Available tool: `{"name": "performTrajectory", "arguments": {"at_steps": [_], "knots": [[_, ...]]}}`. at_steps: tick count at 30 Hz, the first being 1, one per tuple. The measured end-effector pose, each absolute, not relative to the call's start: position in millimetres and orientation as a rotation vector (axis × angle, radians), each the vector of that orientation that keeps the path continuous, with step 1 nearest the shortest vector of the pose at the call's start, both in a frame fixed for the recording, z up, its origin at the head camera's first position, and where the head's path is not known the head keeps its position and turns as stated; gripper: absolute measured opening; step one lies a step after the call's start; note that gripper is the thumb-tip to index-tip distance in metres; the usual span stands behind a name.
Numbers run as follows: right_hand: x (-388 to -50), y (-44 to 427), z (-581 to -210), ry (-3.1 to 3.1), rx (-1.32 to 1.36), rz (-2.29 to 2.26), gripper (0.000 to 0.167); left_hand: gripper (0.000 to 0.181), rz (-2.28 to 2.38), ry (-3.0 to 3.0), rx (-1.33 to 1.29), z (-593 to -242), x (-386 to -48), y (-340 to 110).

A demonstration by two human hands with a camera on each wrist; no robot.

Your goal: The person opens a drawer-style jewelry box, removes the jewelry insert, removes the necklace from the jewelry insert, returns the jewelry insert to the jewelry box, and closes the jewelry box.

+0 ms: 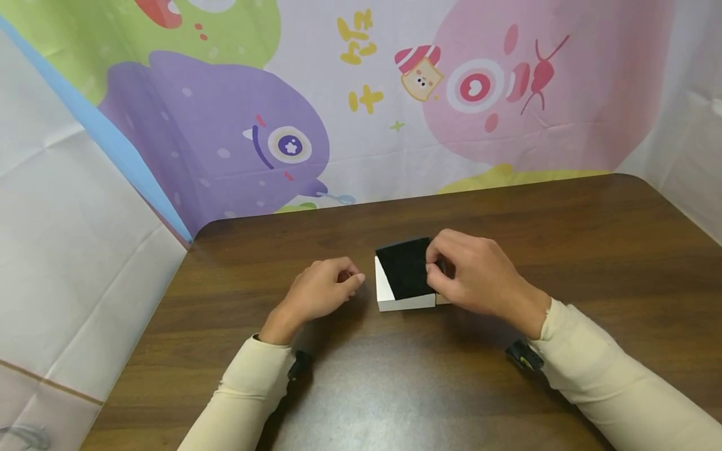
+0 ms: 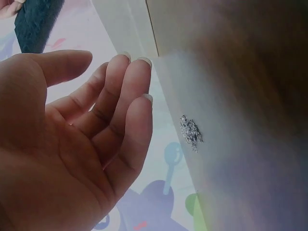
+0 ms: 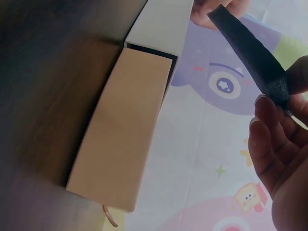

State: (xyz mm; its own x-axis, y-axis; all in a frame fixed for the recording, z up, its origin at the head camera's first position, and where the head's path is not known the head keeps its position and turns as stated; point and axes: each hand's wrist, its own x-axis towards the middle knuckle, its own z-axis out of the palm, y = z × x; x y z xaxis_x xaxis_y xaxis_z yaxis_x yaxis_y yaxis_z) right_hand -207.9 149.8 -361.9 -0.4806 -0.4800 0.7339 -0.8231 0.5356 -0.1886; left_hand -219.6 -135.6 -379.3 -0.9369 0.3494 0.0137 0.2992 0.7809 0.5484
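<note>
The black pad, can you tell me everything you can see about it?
The black pad is flat and four-sided, and it looks like a thin strip in the right wrist view, bowed slightly. It seems soft, perhaps foam with a fuzzy, velvety surface. The right hand pinches it at one end, holding it tilted in the air above the white box sleeve, clear of it. Nothing else appears to touch it.

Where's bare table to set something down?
Bare table lies between the sleeves, in front of the white box, and right of the right hand toward the table's edge. It's crowded at the box: black pad over it, left hand and silver chain nearby.
</note>
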Motion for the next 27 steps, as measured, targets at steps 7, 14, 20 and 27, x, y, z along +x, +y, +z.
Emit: {"name": "performTrajectory", "arguments": {"at_steps": [7,14,20,27], "knots": [[-209.5,150.9,-363.0,-2.143,1.028,0.710,0.010,0.013,0.807,2.900,0.563,-378.8,-218.1,-131.5],[-211.3,151.8,-362.1,-2.149,1.026,0.715,0.009,0.012,0.790,2.902,0.589,-378.0,-216.2,-130.1],[-210.9,151.7,-363.0,-2.179,1.013,0.716,0.009,0.010,0.773,2.883,0.614,-379.8,-215.2,-128.2],[-210.7,152.7,-363.4,-2.171,0.997,0.707,0.008,0.011,0.735,2.882,0.652,-381.0,-215.5,-125.7]]}}
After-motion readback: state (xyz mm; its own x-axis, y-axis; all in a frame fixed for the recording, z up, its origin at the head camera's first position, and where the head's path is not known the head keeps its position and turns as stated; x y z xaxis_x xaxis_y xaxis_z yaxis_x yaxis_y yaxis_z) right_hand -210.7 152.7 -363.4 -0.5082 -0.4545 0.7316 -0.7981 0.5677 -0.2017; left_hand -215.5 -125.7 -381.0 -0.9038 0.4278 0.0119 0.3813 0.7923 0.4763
